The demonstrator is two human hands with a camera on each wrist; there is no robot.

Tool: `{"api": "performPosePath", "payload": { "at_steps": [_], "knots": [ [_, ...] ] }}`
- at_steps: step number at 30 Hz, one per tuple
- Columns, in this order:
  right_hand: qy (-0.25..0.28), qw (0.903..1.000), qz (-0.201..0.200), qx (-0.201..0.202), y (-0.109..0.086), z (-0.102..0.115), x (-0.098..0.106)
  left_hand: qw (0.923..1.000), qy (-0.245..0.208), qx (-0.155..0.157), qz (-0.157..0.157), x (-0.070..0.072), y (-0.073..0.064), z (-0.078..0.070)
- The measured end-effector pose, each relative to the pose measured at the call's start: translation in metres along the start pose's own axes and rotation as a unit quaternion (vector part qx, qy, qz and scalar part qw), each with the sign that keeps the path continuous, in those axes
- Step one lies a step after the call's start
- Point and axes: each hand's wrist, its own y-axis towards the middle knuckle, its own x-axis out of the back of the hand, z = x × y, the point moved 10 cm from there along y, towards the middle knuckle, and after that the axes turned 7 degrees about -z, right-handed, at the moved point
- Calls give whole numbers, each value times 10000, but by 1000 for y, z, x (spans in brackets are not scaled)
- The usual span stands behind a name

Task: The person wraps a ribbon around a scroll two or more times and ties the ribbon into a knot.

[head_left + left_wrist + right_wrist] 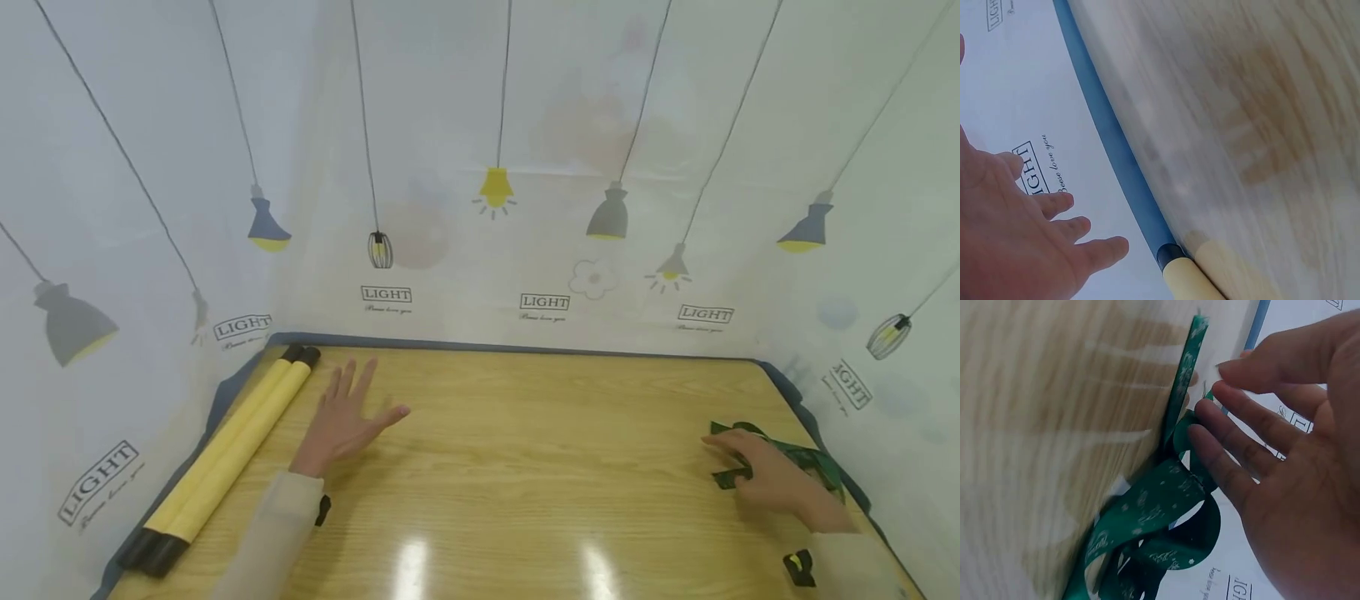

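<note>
Over the left part of the wooden table, my left hand (347, 423) is held with fingers spread and thumb out, holding nothing. The left wrist view shows the same hand (1029, 237) with its fingers apart. At the table's right side, my right hand (776, 479) is over a loose, looped green ribbon (813, 457) with small pale print. In the right wrist view, the fingertips of this hand (1297, 469) are at the ribbon (1154, 500), loosely bent. A clear pinch on it is not visible.
Two pale yellow rolls (232, 442) with black ends lie side by side along the table's left edge. The wooden table (525, 450) has a glossy top. A blue-grey border (510, 347) runs around it, against white walls (465, 108) printed with lamps.
</note>
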Motion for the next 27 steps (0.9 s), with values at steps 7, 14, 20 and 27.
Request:
{"api": "performPosePath", "payload": {
  "at_steps": [7,14,20,27],
  "knots": [
    [-113,9991,324,-254,-9,-14,-5,9987,-407,148,261,-2,-11,-8],
    [11,9970,500,-599,-8,-15,-2,9969,-675,142,378,-6,-22,-16],
    [-245,9947,492,-870,-9,-21,0,9970,-699,63,332,-9,-27,-21],
    [-536,9942,434,-829,-11,-28,1,9967,-730,54,357,-11,-29,-21]
  ]
}}
